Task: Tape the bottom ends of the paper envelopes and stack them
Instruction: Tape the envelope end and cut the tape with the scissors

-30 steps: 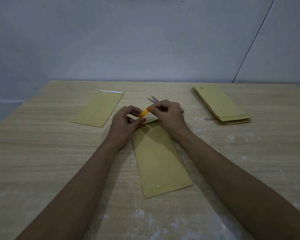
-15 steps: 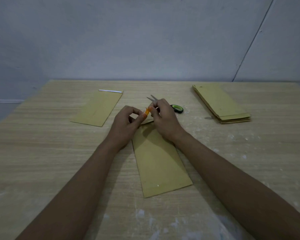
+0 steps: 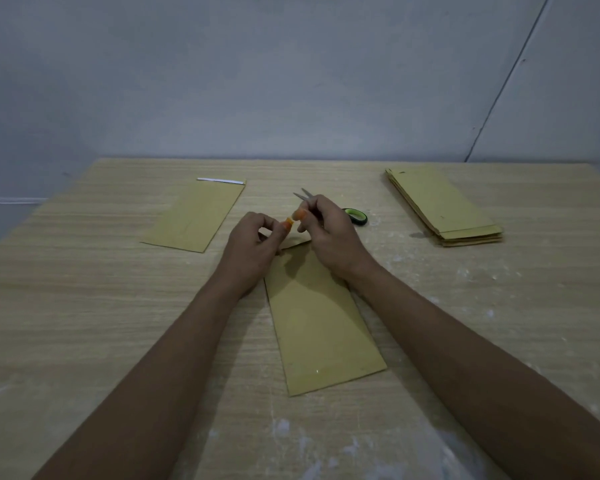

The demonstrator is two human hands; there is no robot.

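A brown paper envelope (image 3: 321, 327) lies lengthwise on the table in front of me, its far end under my hands. My left hand (image 3: 252, 251) and my right hand (image 3: 329, 233) hover just above that end, fingertips close together. Both pinch a small orange piece (image 3: 289, 222), likely tape; its exact shape is too small to tell. Scissor blades (image 3: 303, 195) stick out behind my right hand. A black and green ring (image 3: 356, 216) lies right of that hand. A single envelope (image 3: 196, 216) with a white strip along its far edge lies at the left.
A stack of several brown envelopes (image 3: 442, 206) sits at the back right. The wooden table (image 3: 84, 306) has white dusty smears near its front and right. A grey wall stands close behind the far edge.
My fingertips have drawn slightly apart and the orange piece between them looks shorter. My right hand shifted a little left, uncovering the black and green ring.
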